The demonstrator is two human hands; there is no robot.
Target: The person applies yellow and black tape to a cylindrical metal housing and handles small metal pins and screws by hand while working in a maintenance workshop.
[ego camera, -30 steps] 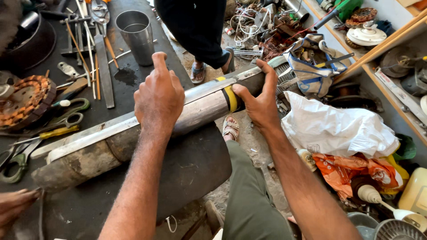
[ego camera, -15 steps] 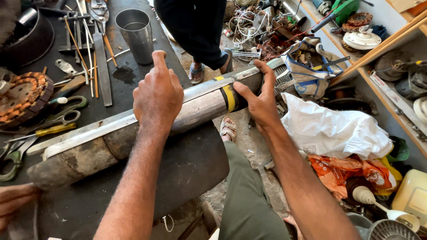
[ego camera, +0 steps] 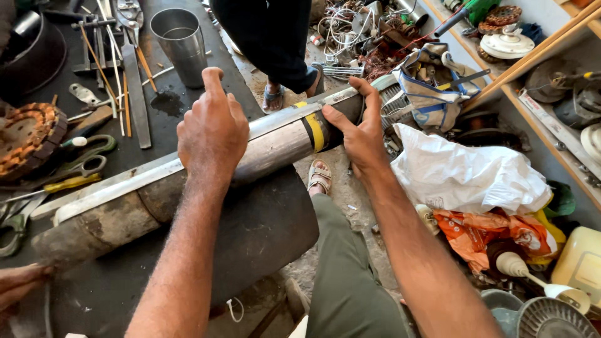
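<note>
Pressing flat on steel pipe (ego camera: 275,147), L hand (ego camera: 213,128) spread; R hand (ego camera: 357,134) clasps its yellow-black taped end.

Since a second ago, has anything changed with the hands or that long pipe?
Hardly anything. The left hand still presses on the long grey metal pipe lying over the dark bench, and the right hand still grips the pipe's end by the yellow tape band. The pipe itself has not visibly shifted.
</note>
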